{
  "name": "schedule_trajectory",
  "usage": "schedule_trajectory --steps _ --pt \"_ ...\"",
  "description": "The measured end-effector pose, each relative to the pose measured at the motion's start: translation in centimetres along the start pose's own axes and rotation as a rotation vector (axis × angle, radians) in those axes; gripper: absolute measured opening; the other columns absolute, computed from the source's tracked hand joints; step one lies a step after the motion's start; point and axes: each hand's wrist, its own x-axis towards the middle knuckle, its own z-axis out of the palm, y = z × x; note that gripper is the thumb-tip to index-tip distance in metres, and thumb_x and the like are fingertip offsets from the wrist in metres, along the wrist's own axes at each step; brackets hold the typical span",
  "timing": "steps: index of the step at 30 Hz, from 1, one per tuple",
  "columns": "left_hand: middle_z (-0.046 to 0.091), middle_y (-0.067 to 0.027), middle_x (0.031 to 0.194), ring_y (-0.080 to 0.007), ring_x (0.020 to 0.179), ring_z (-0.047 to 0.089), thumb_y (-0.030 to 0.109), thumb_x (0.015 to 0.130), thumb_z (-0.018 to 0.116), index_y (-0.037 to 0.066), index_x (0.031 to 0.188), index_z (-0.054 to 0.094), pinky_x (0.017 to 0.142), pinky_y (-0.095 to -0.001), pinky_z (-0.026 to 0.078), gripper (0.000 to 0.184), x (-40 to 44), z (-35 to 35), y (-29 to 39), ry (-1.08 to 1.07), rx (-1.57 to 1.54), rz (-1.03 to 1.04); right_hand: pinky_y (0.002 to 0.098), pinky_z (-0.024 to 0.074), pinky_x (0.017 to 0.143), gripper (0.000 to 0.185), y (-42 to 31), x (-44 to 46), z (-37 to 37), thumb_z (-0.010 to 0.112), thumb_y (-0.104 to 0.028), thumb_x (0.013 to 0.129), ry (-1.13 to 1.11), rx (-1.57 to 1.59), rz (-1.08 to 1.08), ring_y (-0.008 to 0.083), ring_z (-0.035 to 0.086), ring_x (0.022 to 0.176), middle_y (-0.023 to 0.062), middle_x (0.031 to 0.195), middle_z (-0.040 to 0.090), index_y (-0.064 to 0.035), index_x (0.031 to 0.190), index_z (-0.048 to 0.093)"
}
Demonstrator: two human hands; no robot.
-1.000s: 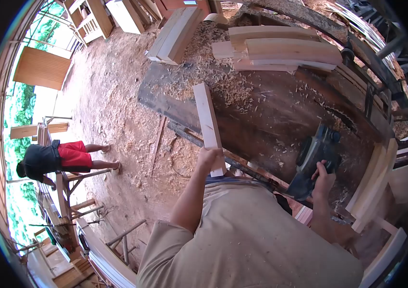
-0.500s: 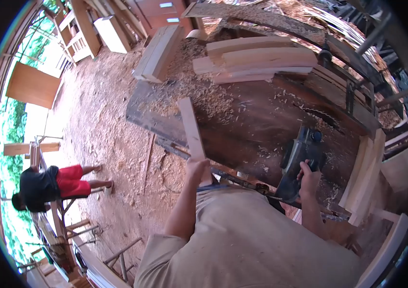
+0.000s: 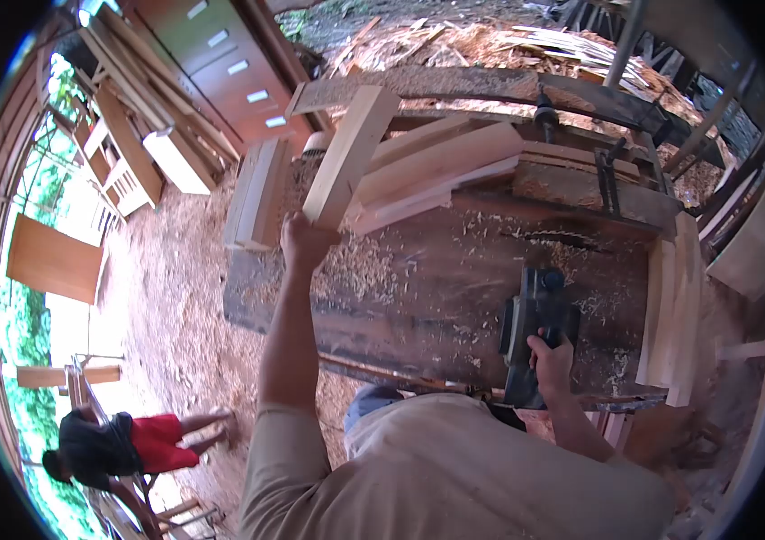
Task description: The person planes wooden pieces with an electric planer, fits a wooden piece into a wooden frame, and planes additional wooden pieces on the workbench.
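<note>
My left hand (image 3: 307,241) is closed round the near end of a squared wooden board (image 3: 352,153), raised over the far left of the workbench (image 3: 400,306). Just beyond it lie several pale, shaped boards (image 3: 454,162) and a stack of squared timber (image 3: 258,193). On the right part of the bench rests a dark power planer (image 3: 534,333), its long body pointing away from me. My right hand (image 3: 552,362) grips the planer's handle. Shavings lie scattered around both.
A slot with a saw blade (image 3: 562,238) shows in the bench top. Long boards (image 3: 670,306) stand along the right edge. A drawer cabinet (image 3: 220,63) is at the far left. Another person (image 3: 121,445) in red shorts works at the left, on a shaving-covered floor (image 3: 175,324).
My left hand has carried the board from near my body forward to the pile at the far side. My right hand stays on the planer. My view has shifted.
</note>
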Motion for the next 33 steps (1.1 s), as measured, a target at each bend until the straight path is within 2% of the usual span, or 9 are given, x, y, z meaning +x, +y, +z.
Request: schedule_trajectory --steps 9,11,15,17,18,20,24,31,33 --pt "0.070 -0.0152 0.102 -0.0326 0.097 0.068 0.031 0.048 0.088 0.002 0.103 0.070 0.083 -0.0407 0.054 0.065 11.3 6.6 8.7 -0.257 -0.003 0.358 0.0246 0.0383 0.044 0.020 0.9 0.3 -0.1 0.072 -0.008 0.079 0.046 -0.022 -0.038 0.0082 0.051 0.048 0.0008 0.066 0.058 -0.0029 0.096 0.061" --pt "0.070 -0.0166 0.107 -0.0346 0.100 0.067 0.033 0.058 0.083 0.000 0.107 0.068 0.086 -0.0414 0.053 0.061 11.5 9.1 9.8 -0.176 0.185 0.439 0.0278 0.0422 0.048 0.026 1.1 0.2 -0.3 0.075 -0.012 0.077 0.039 -0.061 -0.055 0.0106 0.055 0.052 0.0030 0.070 0.060 0.0013 0.094 0.062" --pt "0.066 -0.0222 0.114 -0.0410 0.100 0.064 0.024 0.071 0.075 -0.006 0.109 0.065 0.088 -0.0456 0.051 0.050 10.5 15.0 7.7 -0.097 -0.193 0.363 0.0282 0.0425 0.048 0.025 1.7 0.5 -0.3 0.075 -0.012 0.076 0.036 -0.037 -0.033 0.0110 0.055 0.053 0.0032 0.069 0.060 0.0020 0.093 0.062" --pt "0.065 -0.0195 0.103 -0.0356 0.099 0.063 0.018 0.073 0.077 -0.007 0.112 0.060 0.092 -0.0404 0.048 0.050 6.3 13.6 8.9 0.413 -0.269 0.292 0.0281 0.0426 0.048 0.024 2.2 0.8 -0.3 0.074 -0.012 0.077 0.065 -0.083 -0.027 0.0108 0.055 0.054 0.0036 0.070 0.061 0.0014 0.093 0.062" --pt "0.065 -0.0195 0.103 -0.0356 0.099 0.063 0.018 0.073 0.077 -0.007 0.112 0.060 0.092 -0.0404 0.048 0.050 4.9 13.1 8.6 0.411 -0.262 0.286 0.0281 0.0426 0.048 0.024 1.6 0.7 0.1 0.074 -0.012 0.077 0.059 -0.087 -0.022 0.0108 0.055 0.054 0.0036 0.070 0.061 0.0014 0.093 0.062" --pt "0.064 -0.0111 0.090 -0.0277 0.092 0.062 0.017 0.075 0.078 -0.007 0.110 0.061 0.088 -0.0368 0.047 0.045 1.3 13.0 7.5 0.270 -0.774 -0.434 0.0280 0.0421 0.047 0.022 0.0 -0.2 0.1 0.073 -0.011 0.078 0.066 -0.065 0.000 0.0107 0.055 0.053 0.0034 0.071 0.060 0.0009 0.093 0.062" --pt "0.065 -0.0124 0.104 -0.0209 0.086 0.063 0.016 0.079 0.072 -0.008 0.102 0.063 0.072 -0.0343 0.052 0.035 -1.3 15.0 5.7 0.072 -0.714 -0.377 0.0255 0.0380 0.044 0.020 1.0 0.5 0.3 0.071 -0.006 0.079 0.063 -0.066 -0.049 0.0092 0.050 0.048 0.0014 0.064 0.056 -0.0025 0.095 0.061" --pt "0.066 -0.0052 0.084 -0.0138 0.067 0.062 0.023 0.074 0.081 0.005 0.097 0.072 0.057 -0.0277 0.046 0.031 -6.9 14.0 6.5 -0.639 -1.363 -0.600 0.0255 0.0385 0.043 0.017 0.5 0.0 0.5 0.071 -0.009 0.079 0.090 -0.055 -0.020 0.0097 0.051 0.048 0.0016 0.066 0.057 -0.0026 0.092 0.061" --pt "0.066 -0.0041 0.076 -0.0157 0.061 0.062 0.022 0.071 0.083 0.006 0.092 0.074 0.054 -0.0274 0.046 0.028 -8.6 13.0 7.2 -0.886 -0.946 -0.453 0.0252 0.0379 0.043 0.016 0.2 0.3 0.4 0.071 -0.008 0.079 0.073 -0.044 -0.015 0.0096 0.050 0.046 0.0012 0.064 0.056 -0.0031 0.091 0.061"
